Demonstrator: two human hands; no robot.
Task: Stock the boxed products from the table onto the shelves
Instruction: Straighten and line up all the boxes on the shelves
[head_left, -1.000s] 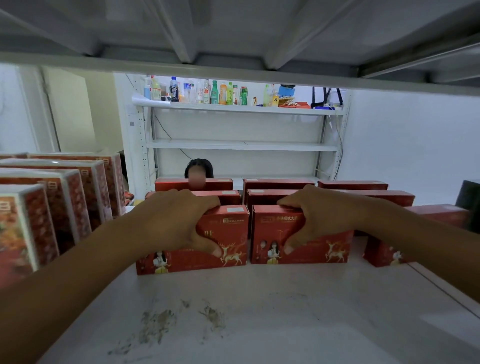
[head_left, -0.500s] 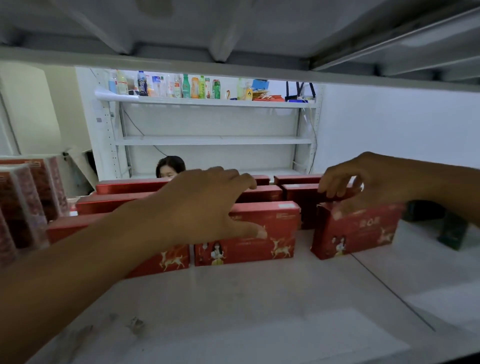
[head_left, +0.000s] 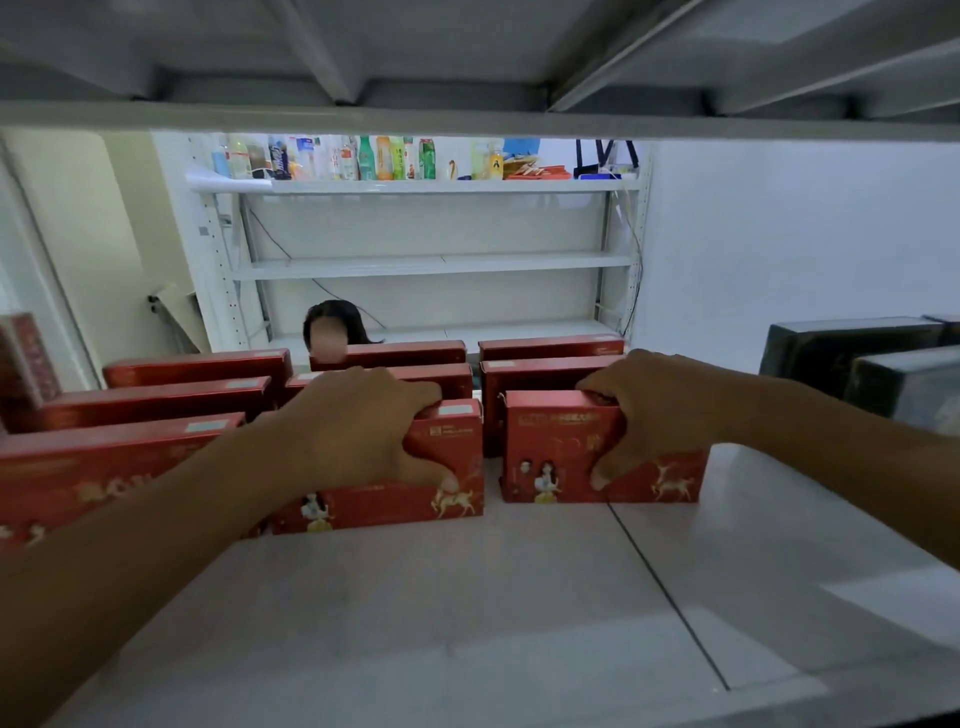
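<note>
Gripping: left hand (head_left: 358, 431) on left box (head_left: 457, 467), right hand (head_left: 660, 415) on right box (head_left: 670, 478). End-to-end, narrowly apart; right box farther from shelf (head_left: 467, 613) front edge.

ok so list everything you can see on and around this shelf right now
flat red cardboard boxes with a deer print: nine, red, three rows of three on the shelf board
patterned red upright box: one, red, far left edge
dark glossy boxes: at least two, black-grey, right edge
white metal shelf board: one, pale grey, under the boxes
white metal rack: one, white, against the back wall
drink bottles: a row, count unclear, mixed colours, rack's top level
another person's head: one, dark hair, behind the red boxes
left hand: one, grips the front middle red box
right hand: one, grips the front right red box
</note>
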